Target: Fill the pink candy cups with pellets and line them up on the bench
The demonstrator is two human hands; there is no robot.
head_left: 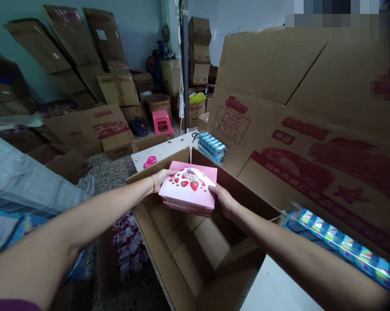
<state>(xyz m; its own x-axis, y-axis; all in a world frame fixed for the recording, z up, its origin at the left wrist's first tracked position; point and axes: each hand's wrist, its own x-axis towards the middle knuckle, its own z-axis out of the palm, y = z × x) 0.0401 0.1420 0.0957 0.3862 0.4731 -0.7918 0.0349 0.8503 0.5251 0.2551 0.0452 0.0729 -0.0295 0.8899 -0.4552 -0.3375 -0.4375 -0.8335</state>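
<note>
The left hand (162, 179) and right hand (222, 199) grip a small stack of glossy pink cardboard boxes (188, 188) printed with red strawberries, its flat corners sharp and its top sheet smooth. The fingers of both hands are closed on opposite edges of the stack, which is held level above the mouth of an open brown carton (178, 246), inside its flaps and touching neither the carton's walls nor its floor. A thin gold bangle (154, 183) circles the left wrist. The carton's corrugated walls are plain, and folded cardboard lies across its base. A large flap (311, 142) printed in red rises at the right and blocks much of that side of the view. Just beyond it, on a white counter (162, 149), sit a stack of small blue-and-white boxes (212, 147), a pair of scissors (195, 137) and a pink tape dispenser (149, 162). A shrink-wrapped row of similar boxes (339, 246) lies at the lower right. The speckled stone floor (109, 172) holds a small pink stool (162, 122), while flattened cartons (71, 39) lean against a pale green wall (139, 30) and more cartons (199, 52) stand stacked behind.
</note>
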